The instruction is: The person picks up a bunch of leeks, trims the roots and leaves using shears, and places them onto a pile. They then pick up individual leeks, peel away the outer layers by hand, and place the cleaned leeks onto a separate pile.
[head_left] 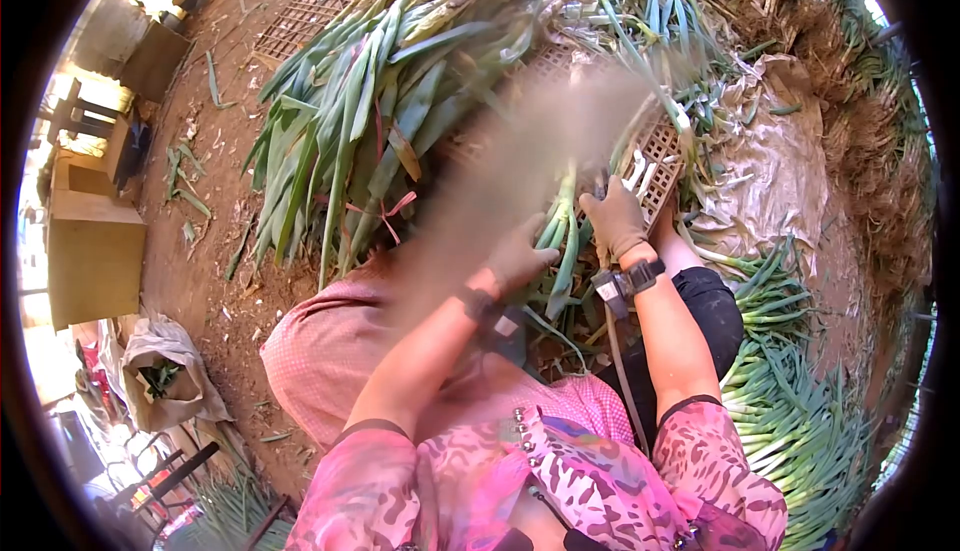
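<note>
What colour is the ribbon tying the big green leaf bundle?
Pink: thin pink ribbon, head view.

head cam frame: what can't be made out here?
1. Head view, blurred patch: hides whatever lies above the left hand.
2. Left hand's grip on the leeks: the blur's edge covers the fingers, so open or shut is unclear.
3. Right hand: fingertips hidden behind the leeks, grip unclear.
4. Crate: mostly under leaves.
5. Left edge: glare and the lens rim cut off the furniture.
</note>
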`<state>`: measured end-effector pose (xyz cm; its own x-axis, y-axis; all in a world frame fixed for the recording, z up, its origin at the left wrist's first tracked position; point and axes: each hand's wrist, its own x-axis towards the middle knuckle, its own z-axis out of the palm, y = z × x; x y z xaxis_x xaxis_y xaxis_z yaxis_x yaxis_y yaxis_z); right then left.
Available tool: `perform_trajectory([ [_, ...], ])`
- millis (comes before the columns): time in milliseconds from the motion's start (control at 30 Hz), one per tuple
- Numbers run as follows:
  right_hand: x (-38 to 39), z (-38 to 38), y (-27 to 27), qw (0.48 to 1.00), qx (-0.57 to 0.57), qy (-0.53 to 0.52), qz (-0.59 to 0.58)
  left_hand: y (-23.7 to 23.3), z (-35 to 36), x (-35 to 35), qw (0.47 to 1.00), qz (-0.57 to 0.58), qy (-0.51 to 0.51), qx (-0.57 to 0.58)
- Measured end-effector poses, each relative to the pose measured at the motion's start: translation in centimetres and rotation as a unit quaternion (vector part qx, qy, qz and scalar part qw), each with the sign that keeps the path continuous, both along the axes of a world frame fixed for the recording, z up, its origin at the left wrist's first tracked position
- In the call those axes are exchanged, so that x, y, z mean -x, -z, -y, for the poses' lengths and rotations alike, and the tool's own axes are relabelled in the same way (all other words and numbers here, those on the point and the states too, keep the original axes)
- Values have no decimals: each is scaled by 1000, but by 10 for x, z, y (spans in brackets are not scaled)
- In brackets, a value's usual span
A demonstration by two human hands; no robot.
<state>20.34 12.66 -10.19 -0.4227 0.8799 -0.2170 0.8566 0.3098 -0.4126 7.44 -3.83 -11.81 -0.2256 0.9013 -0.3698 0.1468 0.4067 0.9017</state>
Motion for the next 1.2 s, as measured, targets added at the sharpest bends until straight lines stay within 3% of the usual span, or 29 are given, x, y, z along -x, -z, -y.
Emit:
perform_trajectory([
  [100,-20,40,-34,994,91,-46,-45,1,3,7,984,175,-17,-19],
  [133,-38,57,-23,990,109,-71,-56,1,5,10,968,248,-23,-21],
  [233,-71,111,-45,989,108,-63,-84,42,6,16,948,316,-49,-12],
  [300,-81,118,-49,987,117,-47,-102,39,10,17,896,440,-56,3],
  [467,-61,76,-32,988,105,-36,-107,33,15,12,857,516,-4,15],
  [600,-16,4,-17,998,46,-40,-35,43,24,-2,895,445,13,24],
  [700,11,-29,-6,995,51,-79,31,33,22,-7,881,472,-8,36],
  [767,19,-42,-2,998,16,-44,37,39,20,-8,888,457,-10,41],
  [800,24,-41,-11,999,10,-21,37,36,18,-10,916,397,19,49],
  [867,30,-28,-17,994,38,-84,54,26,13,-16,958,271,75,66],
  [900,32,-19,-21,990,35,-110,86,28,9,-17,952,270,126,71],
  [933,28,-17,-17,987,33,-119,100,30,3,-16,969,142,190,62],
  [1000,17,-23,-1,992,66,-58,92,18,-29,6,941,-115,290,133],
  [1033,13,-23,-3,992,84,-38,89,13,-37,16,966,-204,149,58],
  [1067,5,-19,1,994,69,-34,76,0,-56,38,958,-275,81,15],
  [1133,-6,-9,2,995,53,-39,81,17,-96,90,826,-554,-56,-85],
  [1200,-12,-2,4,994,56,-36,86,33,-121,149,759,-640,-111,-51],
])
